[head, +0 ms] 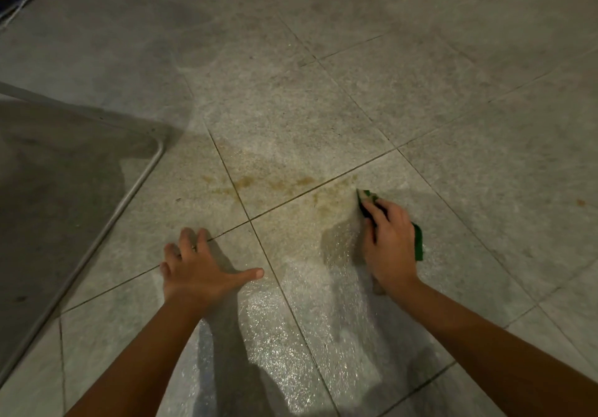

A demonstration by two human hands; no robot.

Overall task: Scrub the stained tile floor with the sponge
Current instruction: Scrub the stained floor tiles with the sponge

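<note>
right hand (pixel 388 241) grip curls round the green sponge (pixel 419 243) on the tile floor (pixel 453 92), just right of the brown stain (pixel 278 183); left hand (pixel 197 267) spread flat (bracing). the stain shows plainly, so scrubbing looks barely begun.

Dim, warm light — glare on wet tiles (pixel 275 345).

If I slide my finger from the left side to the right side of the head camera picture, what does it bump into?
Grey flat panel with a metal tube rim → left hand, spread flat → right hand gripping the green sponge → small brown spot. The long brownish stain spans several, so it's skipped.
</note>
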